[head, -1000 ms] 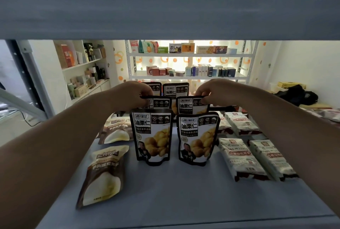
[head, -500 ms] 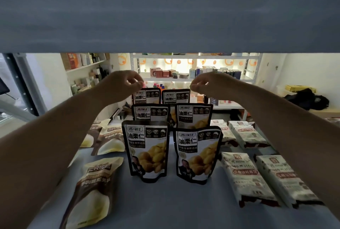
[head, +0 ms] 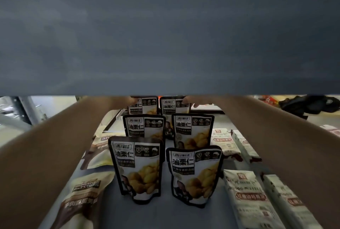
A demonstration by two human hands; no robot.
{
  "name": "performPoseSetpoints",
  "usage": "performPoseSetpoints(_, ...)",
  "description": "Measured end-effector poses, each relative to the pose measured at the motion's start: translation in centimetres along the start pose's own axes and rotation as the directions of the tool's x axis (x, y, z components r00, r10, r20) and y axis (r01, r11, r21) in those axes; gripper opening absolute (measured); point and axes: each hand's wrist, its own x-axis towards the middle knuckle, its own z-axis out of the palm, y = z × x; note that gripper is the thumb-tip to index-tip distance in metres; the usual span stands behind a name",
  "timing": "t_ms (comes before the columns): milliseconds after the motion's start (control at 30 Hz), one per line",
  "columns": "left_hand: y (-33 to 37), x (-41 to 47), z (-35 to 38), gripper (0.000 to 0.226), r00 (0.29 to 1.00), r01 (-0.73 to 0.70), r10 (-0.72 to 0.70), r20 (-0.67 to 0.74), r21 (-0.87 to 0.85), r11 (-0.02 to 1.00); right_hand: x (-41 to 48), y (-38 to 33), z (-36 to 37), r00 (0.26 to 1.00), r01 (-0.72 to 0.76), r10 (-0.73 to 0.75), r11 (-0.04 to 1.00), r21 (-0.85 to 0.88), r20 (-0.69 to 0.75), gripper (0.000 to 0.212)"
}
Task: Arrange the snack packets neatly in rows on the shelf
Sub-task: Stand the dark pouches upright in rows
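Black-and-white chestnut packets stand upright in two columns on the grey shelf (head: 162,216): a front pair (head: 138,170) (head: 193,175), a middle pair (head: 144,127) (head: 192,131) and a back pair. My left hand (head: 122,102) pinches the top corner of the back left packet (head: 145,107). My right hand (head: 196,100) pinches the top corner of the back right packet (head: 171,107). The shelf board above hides the upper part of both hands.
The grey upper shelf board (head: 165,35) fills the top half of the view. Brown-and-cream pouches (head: 86,193) (head: 103,152) lie flat on the left. White packets (head: 246,197) (head: 287,204) (head: 223,140) lie flat on the right. A dark bag (head: 311,104) sits beyond at the far right.
My hands moved from the middle pair of packets to the back pair. My head dropped, so the upper shelf board now covers more of the view.
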Motion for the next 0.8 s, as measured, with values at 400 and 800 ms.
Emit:
performPoseSetpoints(400, 2.5, -0.5, -0.8, 0.014, 0.988, -0.153, 0.155, 0.013, -0.091, 0.984, -5.3, 1.1, -2.7, 0.988, 0.101, -0.104, 0.994, -0.032, -0.116, 0.016)
performPoseSetpoints(800, 1.7, -1.1, -1.1, 0.018, 0.978, -0.206, 0.207, 0.023, -0.054, 0.977, -7.1, 0.8, -2.7, 0.989, 0.100, -0.100, 0.995, -0.013, -0.111, 0.021)
